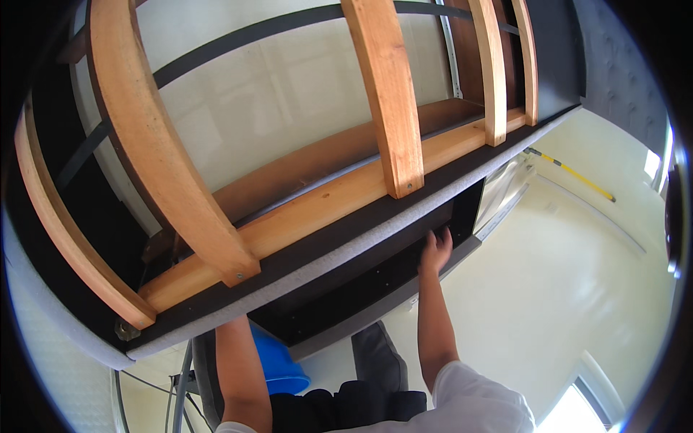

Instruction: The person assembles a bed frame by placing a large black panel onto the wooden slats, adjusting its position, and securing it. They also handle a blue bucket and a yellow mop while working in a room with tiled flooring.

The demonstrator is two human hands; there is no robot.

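A bed frame with pale wooden slats (390, 101) fills the upper part of the view. Under its grey padded side rail (317, 265) a dark drawer (328, 307) stands pulled out. My right hand (436, 252) is over the drawer's right end, fingers apart and curled a little, with nothing seen in them. Whether it touches the drawer wall I cannot tell. My left forearm (242, 368) reaches up to the rail by the drawer's left end. The rail hides that hand and anything it may hold.
A blue bucket (285, 368) stands below the drawer's left corner, beside my left forearm. Dark cables and thin legs (180, 393) are at the lower left. A yellow pole (577, 177) lies on the pale floor (520, 289) to the right.
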